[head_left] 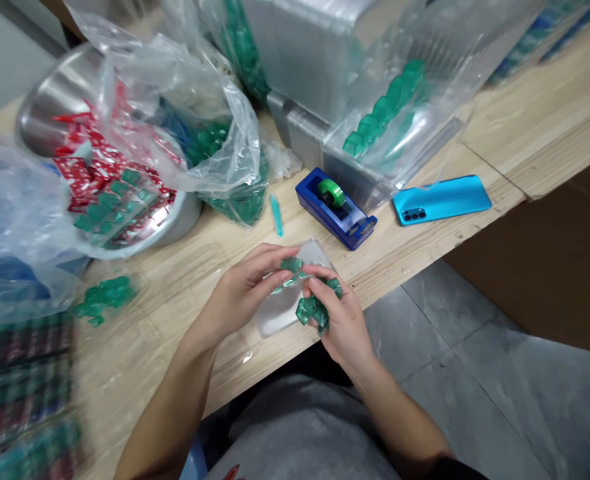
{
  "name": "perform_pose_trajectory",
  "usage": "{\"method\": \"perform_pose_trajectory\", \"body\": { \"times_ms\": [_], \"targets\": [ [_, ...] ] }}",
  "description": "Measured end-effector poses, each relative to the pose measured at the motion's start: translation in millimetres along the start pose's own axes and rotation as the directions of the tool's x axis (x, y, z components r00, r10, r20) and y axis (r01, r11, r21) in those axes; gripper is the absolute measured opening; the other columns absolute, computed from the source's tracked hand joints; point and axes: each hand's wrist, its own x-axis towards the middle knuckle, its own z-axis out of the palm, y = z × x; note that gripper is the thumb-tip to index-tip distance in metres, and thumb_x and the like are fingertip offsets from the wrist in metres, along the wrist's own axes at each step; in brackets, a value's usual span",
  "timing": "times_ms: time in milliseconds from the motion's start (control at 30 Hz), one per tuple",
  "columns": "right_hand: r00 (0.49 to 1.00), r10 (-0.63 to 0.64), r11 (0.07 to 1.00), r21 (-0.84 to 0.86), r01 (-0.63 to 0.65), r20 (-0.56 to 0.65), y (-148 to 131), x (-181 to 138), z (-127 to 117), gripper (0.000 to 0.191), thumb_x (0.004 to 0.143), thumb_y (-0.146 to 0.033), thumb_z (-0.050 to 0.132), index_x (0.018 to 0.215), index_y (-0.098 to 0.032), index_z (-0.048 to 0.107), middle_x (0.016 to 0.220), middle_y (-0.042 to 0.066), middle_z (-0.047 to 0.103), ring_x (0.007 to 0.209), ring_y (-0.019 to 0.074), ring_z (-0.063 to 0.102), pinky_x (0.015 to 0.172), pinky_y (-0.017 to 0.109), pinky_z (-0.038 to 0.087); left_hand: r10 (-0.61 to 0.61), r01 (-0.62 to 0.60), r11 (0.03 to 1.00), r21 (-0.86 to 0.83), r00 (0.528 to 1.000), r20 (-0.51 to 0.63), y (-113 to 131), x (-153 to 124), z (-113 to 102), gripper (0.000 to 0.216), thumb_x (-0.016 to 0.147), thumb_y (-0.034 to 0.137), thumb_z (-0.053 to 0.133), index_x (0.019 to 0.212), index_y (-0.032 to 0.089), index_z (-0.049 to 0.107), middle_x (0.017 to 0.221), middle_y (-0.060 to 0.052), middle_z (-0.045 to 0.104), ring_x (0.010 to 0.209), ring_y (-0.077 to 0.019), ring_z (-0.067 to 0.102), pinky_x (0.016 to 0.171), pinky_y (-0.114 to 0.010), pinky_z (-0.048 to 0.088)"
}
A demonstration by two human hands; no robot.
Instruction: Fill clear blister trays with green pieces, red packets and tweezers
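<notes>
Between the fingertips of my left hand (247, 283) is a small green translucent piece (291, 265). My right hand (342, 313) is closed round several similar green translucent pieces (312, 312), which stick out past the fingers and palm. The two hands nearly meet above a clear plastic tray (281, 319) lying at the table's front edge. More green bits show in the tray behind the fingers. Their exact kind is too small to make out.
A blue tape dispenser (335, 210), a blue phone (442, 200) and a teal stick (276, 215) lie beyond the hands. Clear boxes (305, 127) stand behind. To the left are a steel bowl (39, 107) with red packets, a plastic bag (225, 160) and loose green pieces (105, 297).
</notes>
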Motion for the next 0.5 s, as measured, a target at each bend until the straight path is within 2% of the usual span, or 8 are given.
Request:
{"method": "perform_pose_trajectory", "body": {
  "times_ms": [100, 233, 367, 500],
  "targets": [
    [0.999, -0.003, 0.999, -0.052, 0.005, 0.039, 4.5, 3.1, -0.4, 0.024, 0.070, -0.040, 0.076, 0.085, -0.023, 0.069, 0.065, -0.003, 0.054, 0.050, 0.0079, 0.043, 0.041, 0.020, 0.030, -0.037, 0.034, 0.999, -0.038, 0.996, -0.083, -8.1, -11.0, -7.1, 0.018, 0.089, 0.027, 0.063, 0.105, 0.022, 0.068, 0.099, -0.005, 0.070, 0.089, -0.0141, 0.067, 0.075, -0.025, 0.055],
    [0.984, -0.101, 0.953, -0.269, 0.139, 0.147, 9.8, 9.5, -0.1, 0.026, 0.076, -0.041, 0.074, 0.097, -0.024, 0.073, 0.073, -0.001, 0.061, 0.062, 0.0105, 0.053, 0.054, 0.023, 0.041, -0.040, 0.012, 0.988, -0.151, 0.982, -0.184, -13.2, -19.6, -9.4, 0.017, 0.083, 0.032, 0.071, 0.094, 0.020, 0.068, 0.092, -0.004, 0.066, 0.081, -0.0133, 0.063, 0.075, -0.026, 0.054],
    [0.961, -0.115, 0.906, -0.371, 0.205, 0.250, 8.6, 10.6, 5.6, 0.031, 0.077, -0.040, 0.073, 0.104, -0.024, 0.073, 0.084, 0.000, 0.067, 0.071, 0.0119, 0.058, 0.066, 0.027, 0.046, -0.119, 0.081, 0.940, -0.330, 0.988, -0.097, -10.9, -20.3, -9.0, 0.019, 0.081, 0.033, 0.073, 0.089, 0.019, 0.063, 0.081, -0.001, 0.064, 0.075, -0.0118, 0.062, 0.068, -0.023, 0.052],
    [0.963, -0.119, 0.906, -0.369, 0.205, 0.243, 7.5, 6.5, 10.2, 0.022, 0.074, -0.037, 0.076, 0.091, -0.022, 0.072, 0.077, -0.001, 0.065, 0.067, 0.0108, 0.056, 0.062, 0.025, 0.045, -0.157, 0.131, 0.927, -0.350, 0.986, -0.047, -8.9, -20.0, -13.1, 0.017, 0.079, 0.029, 0.074, 0.087, 0.019, 0.064, 0.074, 0.002, 0.061, 0.068, -0.0098, 0.059, 0.062, -0.020, 0.049]
  ]
}}
